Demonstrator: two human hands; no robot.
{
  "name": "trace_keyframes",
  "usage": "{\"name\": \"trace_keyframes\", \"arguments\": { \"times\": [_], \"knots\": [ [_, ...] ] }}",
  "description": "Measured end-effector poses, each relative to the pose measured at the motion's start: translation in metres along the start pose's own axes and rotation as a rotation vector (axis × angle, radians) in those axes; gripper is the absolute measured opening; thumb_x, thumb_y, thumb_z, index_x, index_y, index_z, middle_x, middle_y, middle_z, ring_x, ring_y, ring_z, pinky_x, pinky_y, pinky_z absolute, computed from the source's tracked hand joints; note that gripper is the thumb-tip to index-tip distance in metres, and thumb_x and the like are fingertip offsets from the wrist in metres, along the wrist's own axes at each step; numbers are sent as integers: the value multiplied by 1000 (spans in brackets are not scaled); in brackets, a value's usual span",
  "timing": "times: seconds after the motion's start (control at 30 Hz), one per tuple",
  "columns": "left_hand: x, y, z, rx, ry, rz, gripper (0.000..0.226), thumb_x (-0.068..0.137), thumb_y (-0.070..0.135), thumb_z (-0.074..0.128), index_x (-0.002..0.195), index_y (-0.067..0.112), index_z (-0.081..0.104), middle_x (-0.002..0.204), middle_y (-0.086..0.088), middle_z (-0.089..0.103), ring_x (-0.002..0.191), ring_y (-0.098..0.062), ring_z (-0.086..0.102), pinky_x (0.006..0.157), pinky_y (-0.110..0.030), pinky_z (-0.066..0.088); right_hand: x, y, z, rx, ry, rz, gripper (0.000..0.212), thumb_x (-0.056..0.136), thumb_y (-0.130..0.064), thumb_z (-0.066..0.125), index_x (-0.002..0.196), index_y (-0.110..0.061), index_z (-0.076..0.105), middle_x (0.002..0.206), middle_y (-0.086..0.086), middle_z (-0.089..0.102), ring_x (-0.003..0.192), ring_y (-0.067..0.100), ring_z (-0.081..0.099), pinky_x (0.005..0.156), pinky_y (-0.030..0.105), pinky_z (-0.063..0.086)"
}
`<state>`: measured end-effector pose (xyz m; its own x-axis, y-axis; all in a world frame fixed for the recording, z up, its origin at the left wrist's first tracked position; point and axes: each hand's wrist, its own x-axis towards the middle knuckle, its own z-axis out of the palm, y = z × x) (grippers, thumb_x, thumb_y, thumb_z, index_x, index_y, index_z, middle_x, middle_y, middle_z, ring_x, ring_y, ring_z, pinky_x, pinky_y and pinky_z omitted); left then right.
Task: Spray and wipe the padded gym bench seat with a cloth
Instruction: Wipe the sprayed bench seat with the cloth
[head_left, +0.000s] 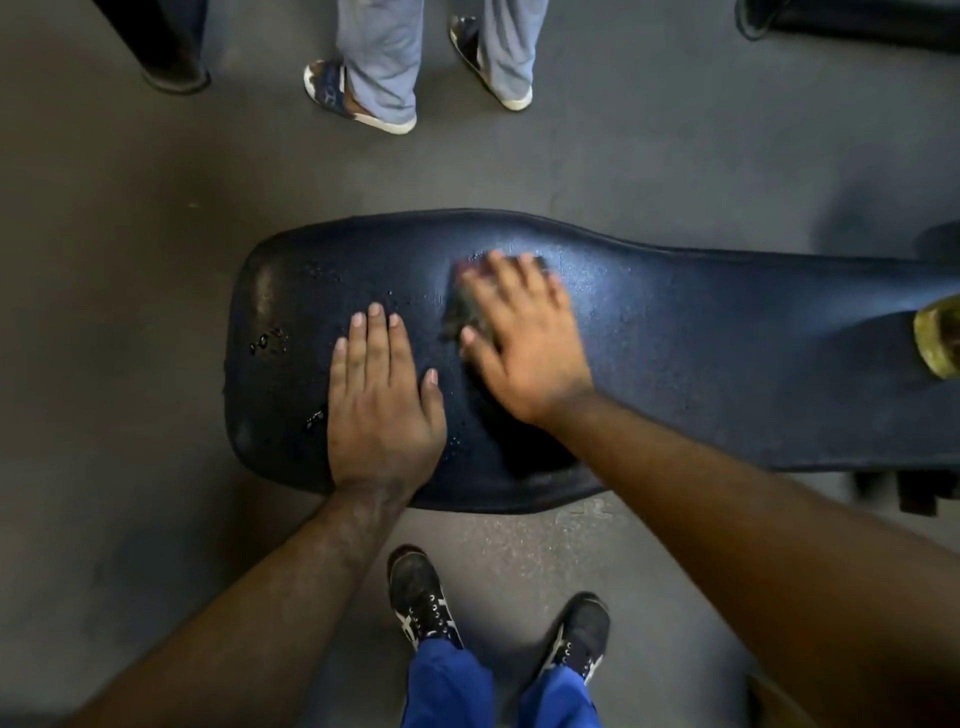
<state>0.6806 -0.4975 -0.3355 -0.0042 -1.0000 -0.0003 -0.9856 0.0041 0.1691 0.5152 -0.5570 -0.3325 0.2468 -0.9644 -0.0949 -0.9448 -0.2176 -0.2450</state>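
Hands: right hand (519, 332) flat over apparently blurred cloth (464, 306), left hand (382, 400) beside.

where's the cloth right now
In the head view the cloth lies on the bench seat, pressed under the right hand, just right of the flat left hand.

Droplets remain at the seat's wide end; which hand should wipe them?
Right hand, probably: it already presses the cloth beside the droplets. Left hand lies flat on the seat, bracing.

Gym: padded bench (675, 353) on rubber floor (130, 312).
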Motion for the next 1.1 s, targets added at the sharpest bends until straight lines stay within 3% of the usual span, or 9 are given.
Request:
{"name": "trace_keyframes", "arguments": {
  "times": [0.07,0.2,0.37,0.5,0.63,0.8,0.93,1.0,1.1],
  "knots": [
    [0,0,-1,-11,1,0,64,97,35,35,150,-2,29,158,-20,26,149,-31,20,122,-47,16,10,19,-6,-67,-46,-232,62,96,-51,34,152,-24,37,162,8,30,151,32,22,123,51,16],
    [-1,-1,0,-13,10,-7,63,97,34,37,149,-1,31,157,-20,28,148,-31,21,122,-46,16,59,15,-10,17,44,382,63,96,-50,27,154,-25,33,164,6,26,152,32,17,123,51,12],
    [1,-2,-2,-22,-10,-10,63,96,34,36,149,-1,32,158,-19,27,149,-29,19,122,-46,15,44,15,-12,-51,-62,-179,61,97,-48,30,154,-25,34,164,5,27,152,29,18,124,47,13],
    [1,-3,1,-37,8,-13,61,97,33,36,148,-1,35,157,-18,30,148,-30,22,122,-46,16,60,4,-11,49,12,370,61,97,-45,31,154,-24,32,164,7,25,153,32,14,124,50,10],
    [0,-3,0,-45,7,-9,61,97,34,34,148,0,34,157,-17,30,149,-28,21,122,-43,13,1,9,-6,-20,-71,-218,60,98,-46,32,154,-24,35,164,6,27,152,29,18,124,49,12],
    [-1,-3,1,-61,21,-18,60,97,33,36,148,1,36,157,-16,32,148,-27,22,122,-43,14,-1,18,-5,34,49,456,65,95,-47,29,156,-23,28,165,9,21,153,33,11,124,50,7],
    [-1,-2,-1,-67,15,-16,61,97,34,32,148,1,35,157,-16,31,149,-26,21,122,-43,14,-51,14,-1,5,-64,-220,59,97,-44,37,152,-24,38,163,7,29,152,30,20,124,49,12],
    [-1,-2,-1,-76,20,-18,61,97,36,30,149,2,34,158,-15,30,149,-26,20,123,-43,13,-42,47,-9,-22,-6,-36,61,95,-45,34,152,-24,37,163,8,29,151,32,20,124,47,10],
    [-1,-1,1,-83,33,-8,62,97,36,29,148,2,35,157,-15,30,149,-26,21,123,-42,13,-17,43,-9,44,79,610,65,95,-46,32,155,-22,28,165,10,20,153,34,11,124,50,5]
  ]
}}
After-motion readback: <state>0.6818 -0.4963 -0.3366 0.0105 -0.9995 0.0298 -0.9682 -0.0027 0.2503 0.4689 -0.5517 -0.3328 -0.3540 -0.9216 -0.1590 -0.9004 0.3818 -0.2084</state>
